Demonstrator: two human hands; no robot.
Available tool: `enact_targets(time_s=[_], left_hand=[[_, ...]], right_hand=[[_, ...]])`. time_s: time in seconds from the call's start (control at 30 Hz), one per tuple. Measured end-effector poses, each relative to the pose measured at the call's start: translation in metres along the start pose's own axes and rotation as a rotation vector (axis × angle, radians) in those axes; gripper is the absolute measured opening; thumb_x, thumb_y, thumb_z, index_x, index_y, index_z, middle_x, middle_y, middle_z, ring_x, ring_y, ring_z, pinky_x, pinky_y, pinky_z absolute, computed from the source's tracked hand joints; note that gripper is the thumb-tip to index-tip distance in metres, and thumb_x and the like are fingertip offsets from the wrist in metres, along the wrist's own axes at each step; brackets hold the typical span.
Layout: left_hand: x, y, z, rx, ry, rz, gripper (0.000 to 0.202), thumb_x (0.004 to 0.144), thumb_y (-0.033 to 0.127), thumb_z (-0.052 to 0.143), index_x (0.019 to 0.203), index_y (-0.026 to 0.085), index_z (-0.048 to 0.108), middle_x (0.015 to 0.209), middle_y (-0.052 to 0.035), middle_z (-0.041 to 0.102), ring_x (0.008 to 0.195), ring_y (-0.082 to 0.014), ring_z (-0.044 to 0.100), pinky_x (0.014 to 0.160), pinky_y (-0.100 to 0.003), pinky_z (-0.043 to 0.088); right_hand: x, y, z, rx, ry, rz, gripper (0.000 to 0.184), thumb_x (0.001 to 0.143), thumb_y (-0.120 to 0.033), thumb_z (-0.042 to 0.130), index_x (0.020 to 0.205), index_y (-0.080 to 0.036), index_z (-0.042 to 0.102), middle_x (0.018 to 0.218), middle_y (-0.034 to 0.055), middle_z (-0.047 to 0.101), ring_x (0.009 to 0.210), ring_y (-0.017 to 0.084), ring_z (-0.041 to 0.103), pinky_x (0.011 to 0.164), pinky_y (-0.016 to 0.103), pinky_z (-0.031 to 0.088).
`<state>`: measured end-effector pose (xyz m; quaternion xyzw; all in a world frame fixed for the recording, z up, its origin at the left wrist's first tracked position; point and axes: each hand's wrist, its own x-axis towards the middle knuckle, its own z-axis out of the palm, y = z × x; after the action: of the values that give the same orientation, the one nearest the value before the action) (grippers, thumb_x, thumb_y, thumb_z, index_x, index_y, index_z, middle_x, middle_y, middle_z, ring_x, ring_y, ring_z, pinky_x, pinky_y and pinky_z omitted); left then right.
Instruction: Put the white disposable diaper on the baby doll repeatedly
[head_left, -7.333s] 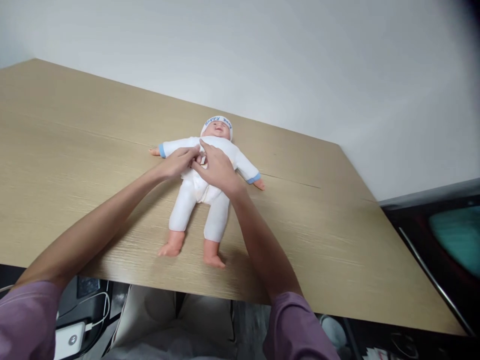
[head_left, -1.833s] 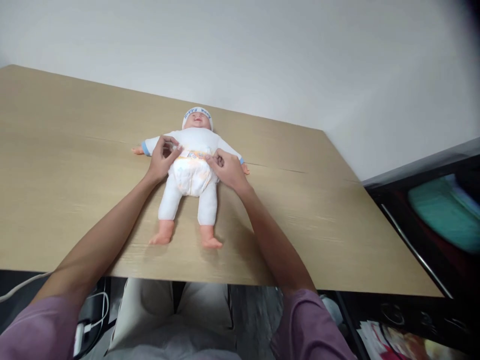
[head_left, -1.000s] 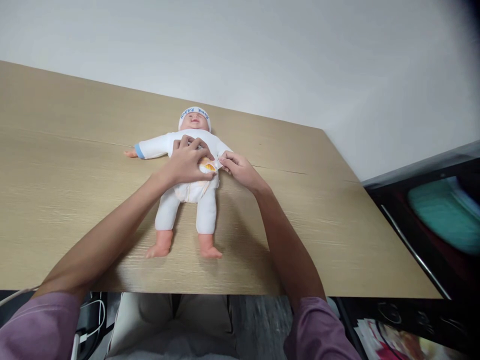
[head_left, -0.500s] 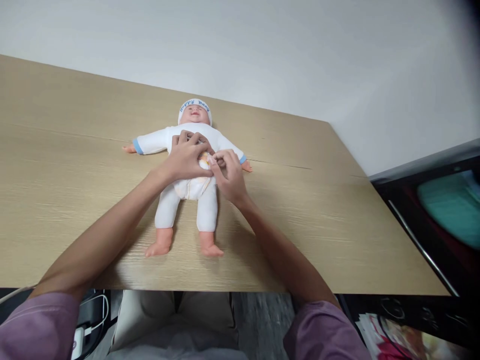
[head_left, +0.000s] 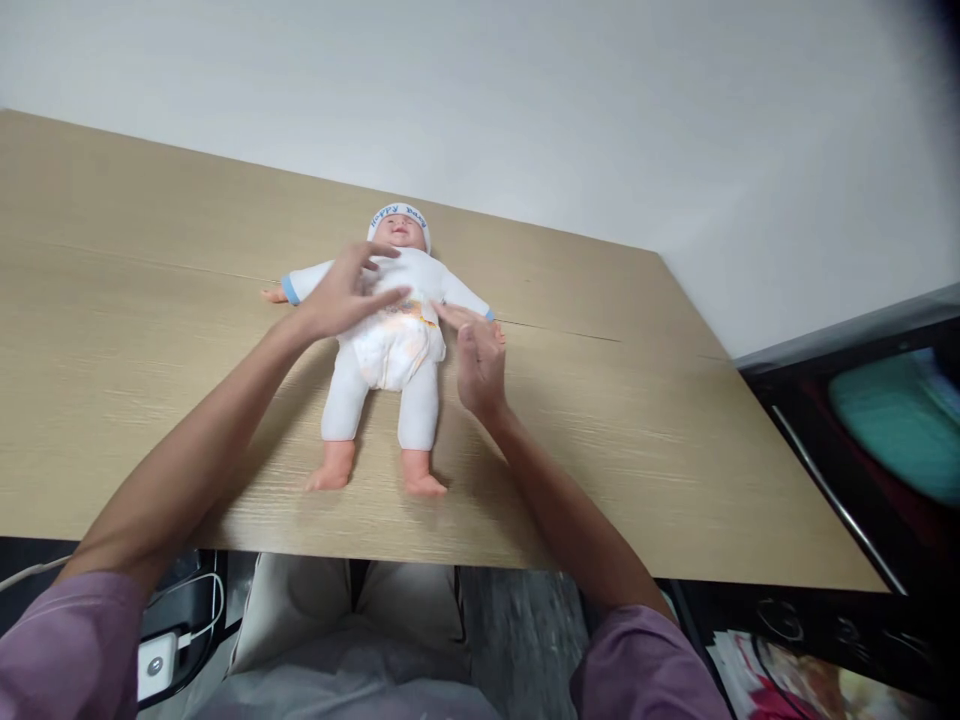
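A baby doll (head_left: 420,272) in a white outfit with blue cuffs and a lettered cap lies on its back on the wooden table (head_left: 637,420), feet towards me. Around its hips is a white diaper (head_left: 397,350) with an orange print at the waist. My left hand (head_left: 349,290) hovers over the doll's chest and one side of its waist, fingers spread and slightly blurred. Beside the other side of the diaper is my right hand (head_left: 478,360), fingers stretched out, fingertips by the waistband. Neither hand grips anything that I can see.
A pale wall (head_left: 480,110) rises behind the table. A dark object with a green panel (head_left: 892,425) stands along the right side. Below the front edge are a white charger (head_left: 157,665) with a cable at left and printed papers (head_left: 780,680) at right.
Both hands have come off the diaper's waist and moved apart, the left up and leftward, the right to the right. The diaper front shows more now. The doll has shifted slightly.
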<state>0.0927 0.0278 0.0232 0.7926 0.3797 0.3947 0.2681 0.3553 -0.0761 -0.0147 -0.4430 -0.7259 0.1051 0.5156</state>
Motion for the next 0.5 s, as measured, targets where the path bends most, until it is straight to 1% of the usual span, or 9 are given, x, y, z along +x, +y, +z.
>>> enact_targets(time_s=[0.07,0.1,0.13,0.2,0.27,0.33,0.4,0.47,0.5], left_hand=[[-0.006,-0.027,-0.019,0.105,0.206,-0.033,0.055,0.100,0.058,0.081,0.140,0.022,0.069,0.152,-0.0182,0.065,0.138,-0.0406,0.060,0.125,-0.059,0.046],[-0.010,-0.042,-0.027,0.183,0.279,-0.055,0.052,0.097,0.055,0.085,0.133,0.022,0.070,0.149,-0.0197,0.065,0.141,-0.0435,0.057,0.128,-0.062,0.042],[-0.014,-0.057,-0.033,0.252,0.322,-0.092,0.052,0.091,0.054,0.090,0.127,0.022,0.069,0.146,-0.0213,0.065,0.144,-0.0470,0.054,0.130,-0.066,0.038],[-0.022,-0.082,-0.037,0.348,0.338,-0.189,0.056,0.082,0.053,0.096,0.119,0.021,0.068,0.143,-0.0243,0.066,0.147,-0.0530,0.050,0.131,-0.072,0.033],[-0.028,-0.095,-0.030,0.405,0.320,-0.264,0.056,0.080,0.057,0.093,0.113,0.021,0.066,0.138,-0.0271,0.068,0.146,-0.0563,0.050,0.130,-0.076,0.031],[-0.031,-0.095,-0.017,0.447,0.314,-0.292,0.054,0.082,0.062,0.086,0.108,0.021,0.063,0.127,-0.0281,0.072,0.144,-0.0576,0.053,0.129,-0.078,0.030],[-0.033,-0.085,-0.004,0.452,0.327,-0.314,0.054,0.083,0.067,0.084,0.100,0.022,0.059,0.110,-0.0259,0.074,0.138,-0.0579,0.058,0.126,-0.078,0.034],[-0.037,-0.069,0.002,0.405,0.339,-0.346,0.059,0.080,0.071,0.088,0.092,0.025,0.053,0.094,-0.0210,0.072,0.127,-0.0560,0.065,0.119,-0.074,0.044],[-0.042,-0.058,0.003,0.373,0.343,-0.359,0.062,0.077,0.072,0.091,0.089,0.026,0.051,0.088,-0.0181,0.070,0.119,-0.0540,0.068,0.113,-0.070,0.050]], right_hand=[[0.008,0.014,-0.012,-0.097,0.027,0.062,0.058,0.124,-0.052,0.029,0.155,-0.031,0.074,0.154,0.0108,0.078,0.149,0.032,0.068,0.133,0.060,0.048],[0.012,0.026,-0.015,-0.158,0.028,0.087,0.055,0.123,-0.052,0.034,0.158,-0.030,0.071,0.158,0.0121,0.075,0.150,0.033,0.066,0.134,0.062,0.045],[0.016,0.039,-0.016,-0.224,0.020,0.109,0.054,0.121,-0.053,0.041,0.161,-0.028,0.067,0.162,0.0140,0.072,0.152,0.035,0.063,0.135,0.064,0.043],[0.023,0.067,-0.011,-0.346,-0.012,0.159,0.059,0.113,-0.054,0.056,0.160,-0.020,0.063,0.166,0.0215,0.066,0.155,0.040,0.057,0.135,0.068,0.038],[0.030,0.089,0.003,-0.430,-0.052,0.263,0.062,0.105,-0.051,0.066,0.153,-0.012,0.063,0.157,0.0287,0.068,0.150,0.044,0.057,0.132,0.070,0.040],[0.036,0.099,0.021,-0.465,-0.066,0.360,0.053,0.101,-0.046,0.069,0.141,-0.011,0.066,0.143,0.0296,0.072,0.140,0.045,0.061,0.126,0.071,0.044],[0.044,0.095,0.035,-0.451,-0.057,0.413,0.037,0.101,-0.042,0.068,0.126,-0.015,0.069,0.131,0.0268,0.075,0.132,0.044,0.064,0.122,0.070,0.048],[0.050,0.083,0.039,-0.415,-0.048,0.431,0.024,0.102,-0.038,0.067,0.116,-0.018,0.068,0.123,0.0238,0.076,0.127,0.043,0.066,0.120,0.067,0.050],[0.051,0.075,0.035,-0.400,-0.050,0.437,0.020,0.102,-0.036,0.068,0.113,-0.020,0.068,0.121,0.0226,0.077,0.124,0.042,0.068,0.118,0.065,0.052]])
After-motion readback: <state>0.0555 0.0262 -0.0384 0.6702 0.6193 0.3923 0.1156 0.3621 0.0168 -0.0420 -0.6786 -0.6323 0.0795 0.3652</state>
